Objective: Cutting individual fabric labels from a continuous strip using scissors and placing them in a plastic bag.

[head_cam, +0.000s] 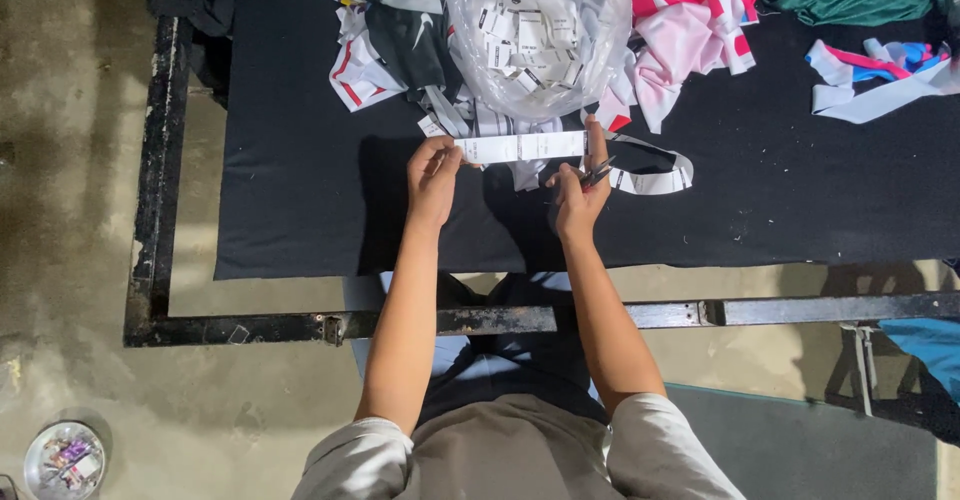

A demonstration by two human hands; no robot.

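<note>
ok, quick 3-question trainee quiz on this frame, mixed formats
1. True or false: the left hand and right hand hold a white label strip stretched between them.
2. What does the right hand also hold? A) small snips B) a pen C) a tape roll
3. Fill in: the clear plastic bag of cut labels sits on the ___ cloth-covered table.

Key: 1 true; 2 A; 3 black.

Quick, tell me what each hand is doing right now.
Left hand: closed, pinching the left end of the white label strip.
Right hand: closed on the strip's right end, also holding small scissors.
</note>
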